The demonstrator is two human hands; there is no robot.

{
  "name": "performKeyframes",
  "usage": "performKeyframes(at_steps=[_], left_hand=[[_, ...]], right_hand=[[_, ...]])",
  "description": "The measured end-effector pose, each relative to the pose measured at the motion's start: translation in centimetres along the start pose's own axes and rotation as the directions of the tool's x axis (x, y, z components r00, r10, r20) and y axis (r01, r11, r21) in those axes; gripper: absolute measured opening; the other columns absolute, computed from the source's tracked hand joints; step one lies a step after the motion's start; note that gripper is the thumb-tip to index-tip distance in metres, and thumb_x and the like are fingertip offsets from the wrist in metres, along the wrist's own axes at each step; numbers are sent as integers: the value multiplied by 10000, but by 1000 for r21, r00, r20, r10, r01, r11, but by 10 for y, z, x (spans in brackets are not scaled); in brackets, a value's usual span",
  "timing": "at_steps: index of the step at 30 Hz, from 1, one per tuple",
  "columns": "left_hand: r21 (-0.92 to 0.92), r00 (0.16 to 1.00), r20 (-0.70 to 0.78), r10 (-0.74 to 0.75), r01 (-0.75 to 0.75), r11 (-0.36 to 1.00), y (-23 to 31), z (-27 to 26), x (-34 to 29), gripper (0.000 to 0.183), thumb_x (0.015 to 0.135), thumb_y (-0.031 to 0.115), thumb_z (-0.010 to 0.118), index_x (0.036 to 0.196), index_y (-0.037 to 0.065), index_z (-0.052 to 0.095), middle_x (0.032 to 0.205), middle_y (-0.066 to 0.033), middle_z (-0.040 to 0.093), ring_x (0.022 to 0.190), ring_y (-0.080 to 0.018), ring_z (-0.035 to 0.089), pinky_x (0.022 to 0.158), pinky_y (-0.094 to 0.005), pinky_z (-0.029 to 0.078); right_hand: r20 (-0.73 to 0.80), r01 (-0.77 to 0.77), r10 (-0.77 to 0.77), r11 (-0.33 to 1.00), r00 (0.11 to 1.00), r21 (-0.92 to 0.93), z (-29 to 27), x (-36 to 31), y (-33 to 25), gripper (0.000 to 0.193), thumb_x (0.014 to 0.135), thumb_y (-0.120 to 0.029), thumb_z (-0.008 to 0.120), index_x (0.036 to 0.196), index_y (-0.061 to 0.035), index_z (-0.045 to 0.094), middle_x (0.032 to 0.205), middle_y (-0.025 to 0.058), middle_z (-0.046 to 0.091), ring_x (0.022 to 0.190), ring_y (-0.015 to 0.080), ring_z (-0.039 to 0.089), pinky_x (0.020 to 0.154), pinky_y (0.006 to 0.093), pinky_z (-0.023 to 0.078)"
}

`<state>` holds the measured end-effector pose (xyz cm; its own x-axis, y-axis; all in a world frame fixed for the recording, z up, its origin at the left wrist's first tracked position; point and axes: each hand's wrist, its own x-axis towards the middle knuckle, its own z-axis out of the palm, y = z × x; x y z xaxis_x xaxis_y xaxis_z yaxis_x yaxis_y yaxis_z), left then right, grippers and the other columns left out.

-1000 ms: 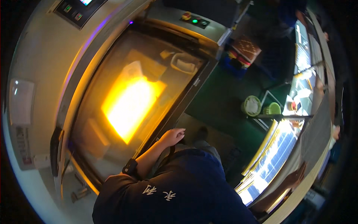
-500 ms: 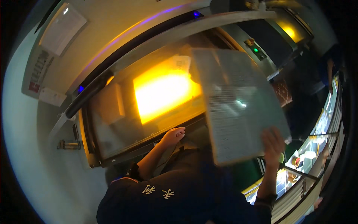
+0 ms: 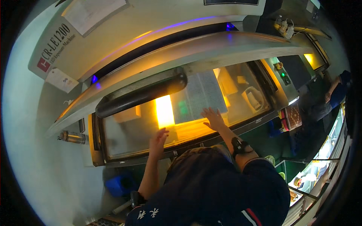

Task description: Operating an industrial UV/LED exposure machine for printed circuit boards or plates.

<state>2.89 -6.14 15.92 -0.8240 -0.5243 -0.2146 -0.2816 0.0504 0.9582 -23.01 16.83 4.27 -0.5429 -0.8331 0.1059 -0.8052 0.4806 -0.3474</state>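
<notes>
A thin grey rectangular panel [image 3: 200, 96] lies on the glass bed [image 3: 126, 141] of a large machine. Part of a glowing yellow-white patch [image 3: 164, 112] shows at its left side. My right hand [image 3: 214, 119], fingers spread, is at the panel's near right corner; whether it presses on it I cannot tell. Over the bed's near edge, just below the bright patch, my left hand [image 3: 158, 141] holds nothing and its fingers are slightly apart. The raised frame with a thick black handle [image 3: 143, 94] hangs above the bed and hides the panel's far left part.
A control strip with a green-lit button [image 3: 283, 75] sits right of the bed. Left of the machine is a metal-and-glass cylinder [image 3: 73, 137]. A blue bin [image 3: 120, 185] stands on the floor below. Another person [image 3: 339, 90] is at the far right.
The panel, held up in my right hand before, now lies on the bed, covering much of the bright patch. My right hand has let go. My left hand has moved slightly left and opened.
</notes>
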Motion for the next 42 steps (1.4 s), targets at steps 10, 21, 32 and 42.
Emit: performKeyframes(at_steps=[10, 21, 32, 42], left_hand=[[-450, 694, -42, 719, -656, 606, 226, -18, 1, 554, 944, 332, 571, 1390, 27, 452, 1335, -168, 554, 1240, -290, 521, 1015, -466, 426], [-871, 573, -408, 710, -476, -117, 237, 40, -5, 557, 947, 631, 429, 641, 165, 430, 532, 29, 414, 580, -159, 471, 722, -358, 374], [-932, 719, -200, -665, -349, -97, -44, 144, -96, 705, 887, 774, 243, 648, 129, 399, 517, -13, 283, 476, -190, 295, 578, -379, 316], [-937, 516, -129, -847, -343, -66, -126, 150, -75, 623, 879, 734, 338, 659, 151, 337, 555, -40, 316, 507, -210, 300, 549, -358, 284]], right_hand=[[46, -49, 47, 998, 998, 34, 25, 51, 39, 335, 982, -243, 508, 1310, -201, 561, 1510, 20, 380, 1436, 292, 256, 1150, 601, 134], [64, 145, -152, 984, 986, 101, -37, -9, 22, 482, 893, -224, 611, 1351, -148, 483, 1539, 98, 309, 1452, 329, 203, 1150, 567, 184], [657, -214, -63, 918, 751, 333, -128, -206, 106, 267, 907, -135, 584, 1155, -64, 655, 1077, 193, 674, 991, 350, 649, 850, 389, 517], [79, 25, -64, 908, 995, 418, -25, 3, 117, 429, 916, -263, 607, 1303, -83, 562, 1328, 167, 564, 1238, 338, 514, 1046, 444, 390]])
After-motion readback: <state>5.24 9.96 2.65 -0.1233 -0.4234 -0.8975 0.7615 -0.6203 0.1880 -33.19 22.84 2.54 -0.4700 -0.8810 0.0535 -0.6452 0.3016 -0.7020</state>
